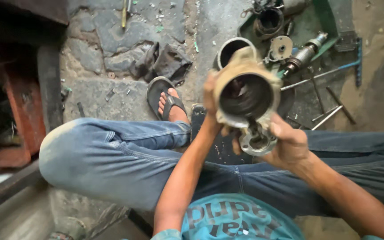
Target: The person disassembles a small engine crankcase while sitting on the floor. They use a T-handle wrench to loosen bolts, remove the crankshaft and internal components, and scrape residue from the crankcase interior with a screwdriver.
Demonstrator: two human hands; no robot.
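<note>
Your lap is crowded: both hands hold a tan metal housing (pixel 246 91) above your crossed jeans-clad legs (pixel 125 155). Ahead on the right, loose rods (pixel 330 116), a shaft (pixel 304 55) and round metal parts (pixel 270 20) clutter the floor. Ahead on the left, past your sandalled foot (pixel 169 104) and a dark rag (pixel 163 62), stone floor (pixel 98 40) lies open.

1. Both hands grip a tan metal housing (pixel 246 94), its dark bore facing the camera.
2. Left hand (pixel 210 98) clasps its side; right hand (pixel 290 143) cups the flange below.
3. Behind it, a steel ring (pixel 230 50), a dark rag (pixel 163 62) and loose rods (pixel 327 116) lie on the stone floor (pixel 98 40).
</note>
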